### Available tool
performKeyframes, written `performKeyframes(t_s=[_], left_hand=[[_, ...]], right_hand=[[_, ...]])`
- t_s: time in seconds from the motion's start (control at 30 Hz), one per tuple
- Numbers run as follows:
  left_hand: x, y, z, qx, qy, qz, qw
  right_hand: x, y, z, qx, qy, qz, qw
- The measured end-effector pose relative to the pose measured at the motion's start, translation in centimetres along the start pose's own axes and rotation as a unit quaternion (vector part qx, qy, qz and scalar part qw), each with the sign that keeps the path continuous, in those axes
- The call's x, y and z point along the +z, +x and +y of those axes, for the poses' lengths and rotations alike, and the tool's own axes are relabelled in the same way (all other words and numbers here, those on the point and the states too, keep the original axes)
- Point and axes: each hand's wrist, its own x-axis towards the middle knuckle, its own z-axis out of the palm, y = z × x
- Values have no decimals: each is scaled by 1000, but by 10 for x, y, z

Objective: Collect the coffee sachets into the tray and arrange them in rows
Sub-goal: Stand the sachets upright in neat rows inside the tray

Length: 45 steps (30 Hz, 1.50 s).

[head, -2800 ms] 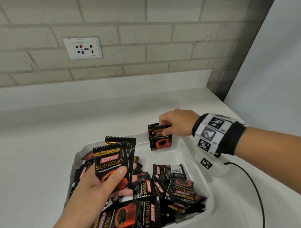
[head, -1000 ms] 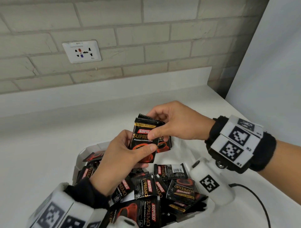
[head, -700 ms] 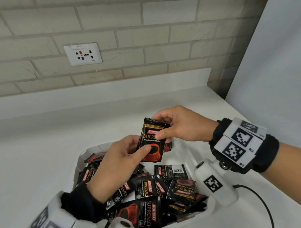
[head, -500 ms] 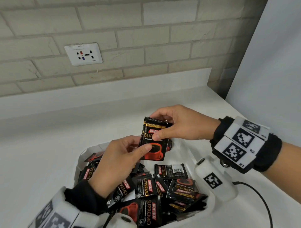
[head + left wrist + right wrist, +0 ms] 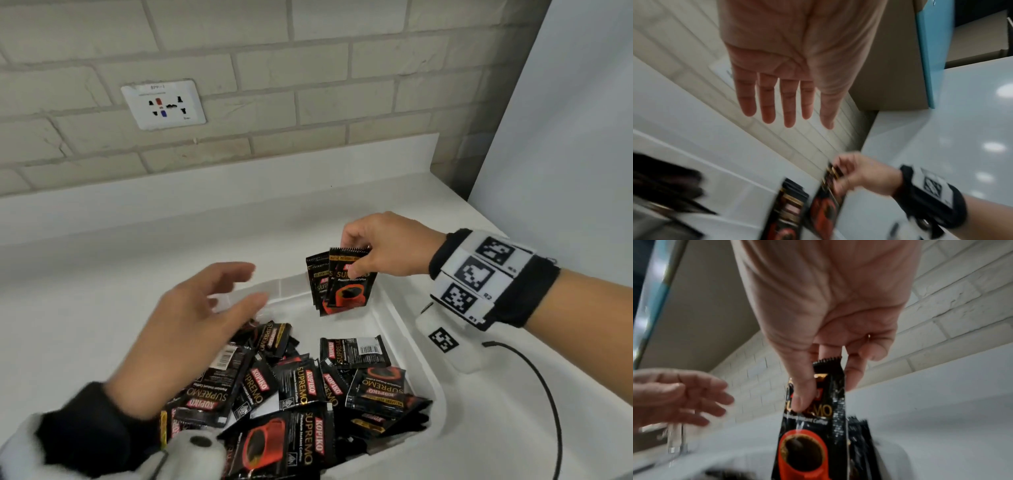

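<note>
White counter (image 5: 102, 274) under your hands, running back to a brick wall (image 5: 308, 85) with a raised lip. White tray (image 5: 411, 329) sits directly on it, near the right end. Just right of the tray, a black cable (image 5: 548, 394) trails across the counter.

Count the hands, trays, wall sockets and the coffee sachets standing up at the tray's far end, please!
Hands: 2, left hand, right hand
Tray: 1
Wall socket: 1
Standing sachets: 2, held sachet, sachet behind it
Total: 6
</note>
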Motion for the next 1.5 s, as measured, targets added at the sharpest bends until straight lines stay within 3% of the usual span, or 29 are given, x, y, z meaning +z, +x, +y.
performKeyframes(t_s=[0.2, 0.3, 0.43, 1.33, 1.43, 1.5], left_hand=[[-54, -28, -56, -151, 92, 21, 984], [-56, -43, -82, -223, 48, 13, 974], [-52, -43, -112, -267, -17, 9, 963], [-34, -12, -100, -273, -85, -19, 958], [-37, -14, -99, -233, -62, -21, 970], [-44, -16, -90, -171, -3, -1, 985]], right_hand=[[21, 15, 3, -8, -112, -39, 993], [27, 24, 3, -13, -136, -49, 989], [32, 34, 5, -7, -141, -50, 989], [22, 33, 25, 30, -225, -11, 974], [14, 26, 26, 40, -206, 1, 978], [8, 18, 27, 46, -191, 9, 980]])
